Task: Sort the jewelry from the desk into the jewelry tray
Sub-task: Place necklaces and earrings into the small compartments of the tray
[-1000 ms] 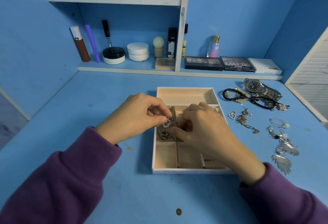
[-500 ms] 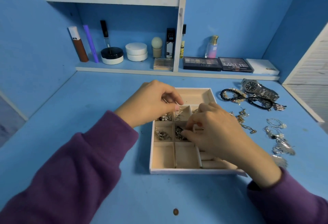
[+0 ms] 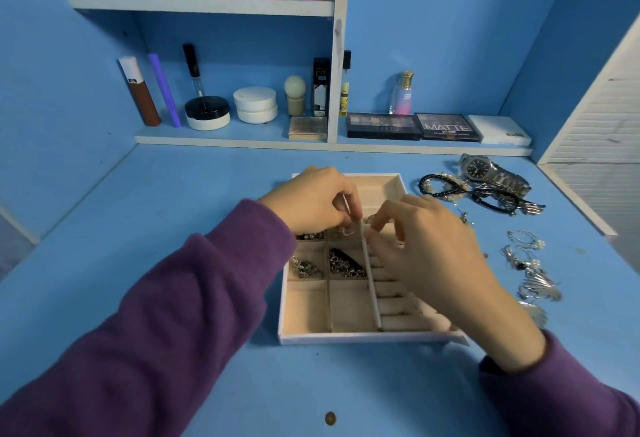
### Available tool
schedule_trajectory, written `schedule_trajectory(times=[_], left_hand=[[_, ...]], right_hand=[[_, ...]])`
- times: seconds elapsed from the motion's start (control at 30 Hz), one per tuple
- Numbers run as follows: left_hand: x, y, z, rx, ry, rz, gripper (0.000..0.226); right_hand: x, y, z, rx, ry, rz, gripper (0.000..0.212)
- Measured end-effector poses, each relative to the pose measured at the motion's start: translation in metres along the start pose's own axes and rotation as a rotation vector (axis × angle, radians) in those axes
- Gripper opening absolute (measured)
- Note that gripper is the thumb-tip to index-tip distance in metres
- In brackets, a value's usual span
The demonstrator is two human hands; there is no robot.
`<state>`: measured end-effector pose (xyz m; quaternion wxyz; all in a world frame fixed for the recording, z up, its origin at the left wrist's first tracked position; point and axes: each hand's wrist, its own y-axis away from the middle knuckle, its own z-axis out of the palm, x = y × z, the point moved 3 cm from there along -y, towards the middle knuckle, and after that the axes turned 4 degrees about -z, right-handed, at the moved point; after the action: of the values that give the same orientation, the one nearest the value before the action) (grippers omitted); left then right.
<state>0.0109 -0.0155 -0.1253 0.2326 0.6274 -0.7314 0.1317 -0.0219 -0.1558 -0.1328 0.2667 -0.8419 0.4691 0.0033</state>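
Since half a second before, the left hand had been kept over the far half of the tray. The right hand had been drawn away from the middle cell and brought up beside the left. A dark piece was thereby left lying free in that middle cell. It could be judged as sorted.

A small pale piece was pinched between the curled left thumb and forefinger. It was held just above the cell beyond the dark piece, in the tray's second row from the far edge. The right fingers were curled close beside it, over the far end of the ring rolls. Whether anything was gripped by them could not be told. This pale piece was judged to be the item in hand, not yet let go into its cell.

Much was still left unsorted along the right edge of the desk. A watch and bracelets were seen near the far right corner. Earrings were strung out nearer, well apart from the tray. The task was therefore judged to be well short of done.
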Motion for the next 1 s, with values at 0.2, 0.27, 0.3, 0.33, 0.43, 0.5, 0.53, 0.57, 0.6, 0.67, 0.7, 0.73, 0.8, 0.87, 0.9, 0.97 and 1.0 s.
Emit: schedule_trajectory(times=[0.2, 0.27, 0.3, 0.33, 0.43, 0.5, 0.53, 0.57, 0.6, 0.67, 0.7, 0.73, 0.8, 0.87, 0.9, 0.97, 1.0], left_hand=[[0.003, -0.002, -0.004, -0.095, -0.099, 0.043, 0.016], [0.006, -0.003, -0.007, -0.042, -0.099, 0.058, 0.016], [0.009, -0.003, -0.008, -0.009, -0.095, 0.072, 0.015], [0.013, -0.003, -0.008, 0.016, -0.086, 0.092, 0.015], [0.030, -0.004, -0.003, 0.023, -0.046, 0.156, 0.013], [0.044, -0.007, 0.004, 0.004, -0.038, 0.186, 0.011], [0.051, -0.009, 0.008, -0.006, -0.039, 0.201, 0.010], [0.058, -0.012, 0.012, -0.016, -0.042, 0.214, 0.010], [0.063, -0.015, 0.016, -0.027, -0.047, 0.225, 0.011], [0.073, -0.022, 0.023, -0.043, -0.061, 0.242, 0.012], [0.077, -0.026, 0.026, -0.042, -0.069, 0.247, 0.013], [0.080, -0.030, 0.029, -0.031, -0.077, 0.250, 0.013], [0.083, -0.037, 0.034, 0.016, -0.081, 0.246, 0.014], [0.084, -0.042, 0.037, 0.065, -0.063, 0.227, 0.016], [0.084, -0.044, 0.038, 0.082, -0.054, 0.219, 0.016], [0.083, -0.046, 0.040, 0.099, -0.037, 0.210, 0.017], [0.083, -0.046, 0.040, 0.102, -0.030, 0.207, 0.017]], right_hand=[[0.038, 0.001, -0.015, 0.040, -0.116, 0.140, 0.013], [0.052, 0.003, -0.019, 0.052, -0.151, 0.170, 0.014], [0.058, 0.003, -0.022, 0.053, -0.170, 0.193, 0.015], [0.066, 0.004, -0.024, 0.050, -0.190, 0.217, 0.015], [0.091, 0.006, -0.032, 0.063, -0.250, 0.260, 0.015], [0.107, 0.009, -0.037, 0.093, -0.266, 0.277, 0.014], [0.113, 0.011, -0.039, 0.095, -0.273, 0.280, 0.014], [0.117, 0.013, -0.040, 0.082, -0.274, 0.278, 0.013], [0.120, 0.015, -0.041, 0.057, -0.264, 0.270, 0.012], [0.125, 0.018, -0.038, -0.003, -0.207, 0.243, 0.008], [0.126, 0.019, -0.035, -0.023, -0.172, 0.229, 0.006], [0.127, 0.020, -0.033, -0.031, -0.142, 0.218, 0.005], [0.126, 0.021, -0.025, -0.030, -0.110, 0.210, 0.009], [0.123, 0.021, -0.018, -0.033, -0.060, 0.217, 0.018], [0.121, 0.020, -0.014, -0.044, -0.016, 0.227, 0.024], [0.117, 0.019, -0.009, -0.079, 0.073, 0.245, 0.032], [0.116, 0.018, -0.008, -0.097, 0.092, 0.250, 0.031]])
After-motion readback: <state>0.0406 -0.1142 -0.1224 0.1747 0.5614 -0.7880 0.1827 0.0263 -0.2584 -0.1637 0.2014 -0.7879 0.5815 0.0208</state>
